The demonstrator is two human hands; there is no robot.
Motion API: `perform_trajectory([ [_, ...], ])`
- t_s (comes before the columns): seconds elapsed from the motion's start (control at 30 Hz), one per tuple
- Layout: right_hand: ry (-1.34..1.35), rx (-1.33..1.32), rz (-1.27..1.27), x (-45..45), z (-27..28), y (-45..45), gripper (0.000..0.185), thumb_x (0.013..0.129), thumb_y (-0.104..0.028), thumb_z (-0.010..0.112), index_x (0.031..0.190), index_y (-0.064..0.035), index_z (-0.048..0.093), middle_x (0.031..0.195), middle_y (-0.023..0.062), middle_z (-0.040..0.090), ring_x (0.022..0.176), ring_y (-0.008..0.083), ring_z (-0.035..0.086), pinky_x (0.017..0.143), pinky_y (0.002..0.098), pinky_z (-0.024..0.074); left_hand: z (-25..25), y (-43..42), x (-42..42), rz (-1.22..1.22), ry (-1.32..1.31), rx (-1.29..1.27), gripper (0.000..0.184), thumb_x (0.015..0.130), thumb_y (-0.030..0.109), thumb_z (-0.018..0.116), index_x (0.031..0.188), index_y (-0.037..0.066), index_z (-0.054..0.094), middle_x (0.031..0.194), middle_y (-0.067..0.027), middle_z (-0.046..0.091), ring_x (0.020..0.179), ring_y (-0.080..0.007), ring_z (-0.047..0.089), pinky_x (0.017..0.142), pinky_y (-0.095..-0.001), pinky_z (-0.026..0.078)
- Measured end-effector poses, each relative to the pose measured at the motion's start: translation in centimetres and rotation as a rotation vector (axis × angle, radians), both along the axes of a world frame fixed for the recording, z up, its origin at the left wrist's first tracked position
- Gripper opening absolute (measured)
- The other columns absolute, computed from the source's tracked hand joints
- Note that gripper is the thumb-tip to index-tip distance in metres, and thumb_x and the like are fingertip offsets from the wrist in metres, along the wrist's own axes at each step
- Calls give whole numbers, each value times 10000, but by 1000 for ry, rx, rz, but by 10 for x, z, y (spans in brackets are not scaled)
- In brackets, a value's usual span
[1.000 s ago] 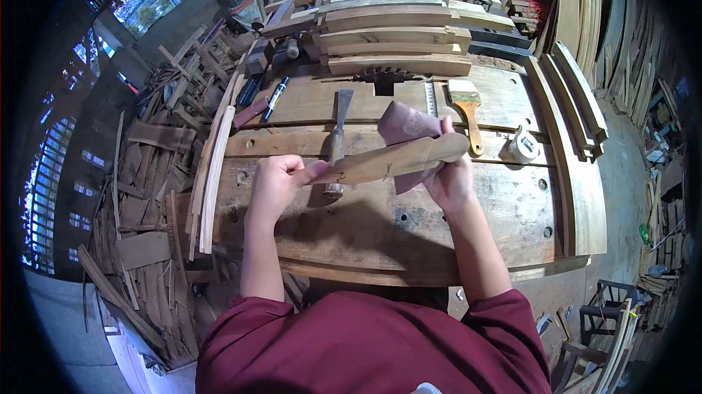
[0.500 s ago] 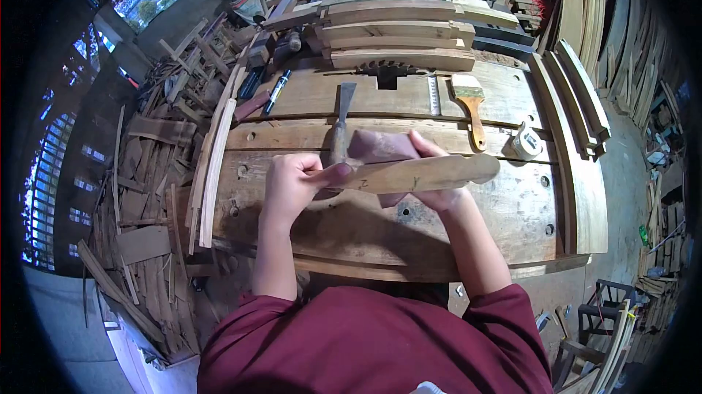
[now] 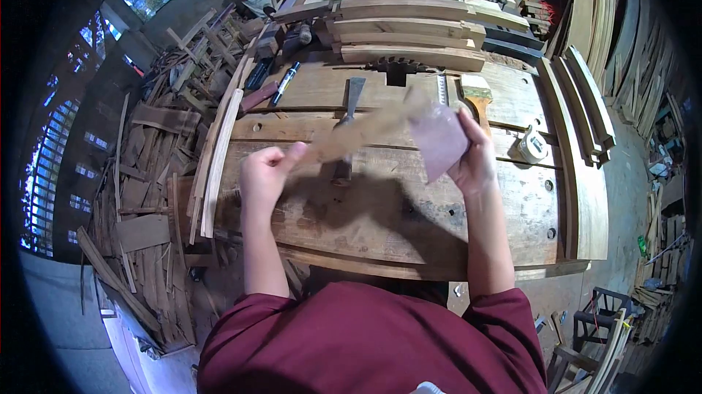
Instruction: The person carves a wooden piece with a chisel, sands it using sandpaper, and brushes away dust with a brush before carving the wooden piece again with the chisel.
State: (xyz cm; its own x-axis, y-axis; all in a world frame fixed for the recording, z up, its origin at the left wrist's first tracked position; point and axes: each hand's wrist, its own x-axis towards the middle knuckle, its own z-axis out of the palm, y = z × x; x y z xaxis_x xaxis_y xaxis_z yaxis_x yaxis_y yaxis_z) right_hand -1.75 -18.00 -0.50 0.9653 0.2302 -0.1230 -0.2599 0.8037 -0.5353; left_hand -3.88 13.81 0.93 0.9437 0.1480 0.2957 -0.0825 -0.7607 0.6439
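My left hand [image 3: 263, 176] pinches the near end of a flat, shaped wooden piece [image 3: 358, 132], which is blurred by motion and tilts up to the right. In my right hand [image 3: 477, 164] is a folded sheet of purplish sandpaper [image 3: 441, 142] at the far end of the wood. Whether the sheet touches the wood there I cannot tell. A chisel [image 3: 355, 96] lies on the workbench [image 3: 351, 229] behind the piece, its handle partly covered by it. To the right of my right hand sit a paintbrush [image 3: 479, 101] and a white tape measure [image 3: 532, 146].
Several planed boards [image 3: 402, 31] are stacked at the back of the bench, behind a toothed saw blade [image 3: 397, 65]. A marker [image 3: 286, 83] and a ruler [image 3: 442, 91] lie nearby. Long boards [image 3: 589, 197] line the right edge. Scrap wood [image 3: 150, 270] heaps up at the left.
The wooden piece has swung from nearly level to slanting up to the right. My right hand has moved up and right with the sandpaper, which now shows broadly; my left hand shifted left.
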Motion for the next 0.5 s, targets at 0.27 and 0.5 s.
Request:
perform_trajectory([
  [0.27,126,-530,-279,13,-24,-1,236,859,-212,529,1028,-53,574,895,51,612,775,163,591,701,297,495,-13,-1,-30,-210,331,-861,306,941,325,526,1006,28,560,662,76,387,509,-29,307,463,-192,271],
  [0.5,-65,-1306,145,-2,-17,32,384,793,-336,678,958,6,619,820,81,640,701,183,604,654,320,478,-29,-36,-39,-601,472,-1746,468,991,302,381,1324,-26,376,765,13,442,537,-35,319,499,-187,301],
])
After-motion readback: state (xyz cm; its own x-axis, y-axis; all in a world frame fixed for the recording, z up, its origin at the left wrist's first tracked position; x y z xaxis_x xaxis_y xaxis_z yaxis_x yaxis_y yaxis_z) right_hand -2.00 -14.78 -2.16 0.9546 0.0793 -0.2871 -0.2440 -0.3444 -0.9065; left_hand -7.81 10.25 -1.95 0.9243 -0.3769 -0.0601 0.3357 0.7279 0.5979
